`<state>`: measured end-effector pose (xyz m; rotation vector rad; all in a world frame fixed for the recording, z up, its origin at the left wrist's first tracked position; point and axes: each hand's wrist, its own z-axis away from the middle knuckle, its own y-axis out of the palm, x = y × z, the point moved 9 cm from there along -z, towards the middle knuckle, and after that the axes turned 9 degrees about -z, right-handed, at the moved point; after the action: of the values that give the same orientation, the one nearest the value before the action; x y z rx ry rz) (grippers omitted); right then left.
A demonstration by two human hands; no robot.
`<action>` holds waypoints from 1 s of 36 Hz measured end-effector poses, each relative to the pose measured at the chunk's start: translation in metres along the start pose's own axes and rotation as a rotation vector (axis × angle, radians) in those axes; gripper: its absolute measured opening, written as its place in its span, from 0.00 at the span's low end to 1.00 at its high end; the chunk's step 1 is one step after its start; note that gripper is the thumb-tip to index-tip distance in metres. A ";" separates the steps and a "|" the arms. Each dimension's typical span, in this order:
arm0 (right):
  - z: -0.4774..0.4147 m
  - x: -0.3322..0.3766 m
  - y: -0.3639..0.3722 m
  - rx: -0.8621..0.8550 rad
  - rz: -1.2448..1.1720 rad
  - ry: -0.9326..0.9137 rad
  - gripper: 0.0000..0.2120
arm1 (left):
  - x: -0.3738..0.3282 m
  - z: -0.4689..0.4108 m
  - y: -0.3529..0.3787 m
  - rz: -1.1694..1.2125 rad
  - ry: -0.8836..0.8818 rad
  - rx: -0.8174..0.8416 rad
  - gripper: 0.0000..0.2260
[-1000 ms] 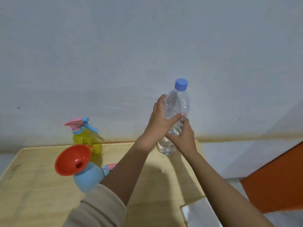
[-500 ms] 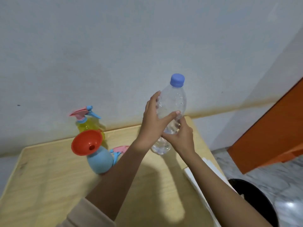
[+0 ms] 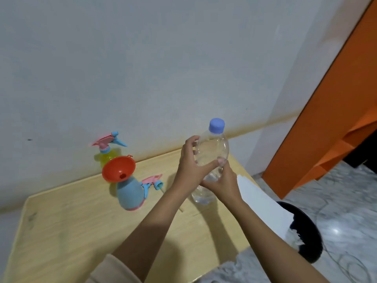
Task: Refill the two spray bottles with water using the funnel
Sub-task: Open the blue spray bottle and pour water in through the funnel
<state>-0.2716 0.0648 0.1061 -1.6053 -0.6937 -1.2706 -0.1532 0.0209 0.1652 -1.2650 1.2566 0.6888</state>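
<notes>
Since half a second ago, the clear water bottle (image 3: pixel 212 152) and both hands sit slightly lower in the frame, and the hold is unchanged. The left grip (image 3: pixel 190 170) wraps the bottle's upper body, fingers and thumb curled round it. The right grip (image 3: pixel 224 182) clasps it just below. Its blue cap (image 3: pixel 216 125) is on, and the bottle stands nearly upright at centre frame, over the far right part of the wooden desk (image 3: pixel 81 231). At centre left, an orange funnel (image 3: pixel 118 169) sits in the neck of a blue spray bottle (image 3: pixel 130 193). A loose pink-and-blue spray head (image 3: pixel 153 181) lies just beside it. A yellow spray bottle (image 3: pixel 108 158), head attached, stands behind them by the wall. A white sheet (image 3: pixel 261 201) lies at the desk's right edge.
</notes>
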 end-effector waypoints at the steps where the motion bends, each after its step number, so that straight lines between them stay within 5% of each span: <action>1: 0.001 -0.001 0.000 0.010 -0.007 0.004 0.39 | -0.002 0.001 0.001 -0.014 0.007 0.022 0.38; 6: 0.002 0.016 -0.004 0.080 -0.028 -0.039 0.54 | -0.018 -0.002 -0.009 -0.170 0.084 0.136 0.38; 10: -0.003 0.046 -0.022 0.062 -0.150 -0.131 0.54 | -0.051 -0.014 -0.028 -0.147 0.200 0.138 0.32; 18: -0.014 0.064 -0.014 0.110 -0.131 -0.176 0.51 | -0.079 -0.029 -0.005 -0.175 0.234 0.468 0.24; 27: -0.016 0.065 -0.015 0.062 -0.145 -0.208 0.46 | -0.082 -0.032 -0.009 -0.203 0.299 0.208 0.09; 32: -0.013 0.070 -0.013 0.074 -0.126 -0.230 0.44 | -0.089 -0.033 -0.014 -0.237 0.290 0.024 0.18; 36: -0.012 0.069 -0.013 0.089 -0.128 -0.217 0.45 | -0.089 -0.035 -0.011 -0.135 0.252 0.145 0.16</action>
<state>-0.2670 0.0510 0.1761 -1.6620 -0.9880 -1.1480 -0.1755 0.0068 0.2572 -1.3314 1.3834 0.3424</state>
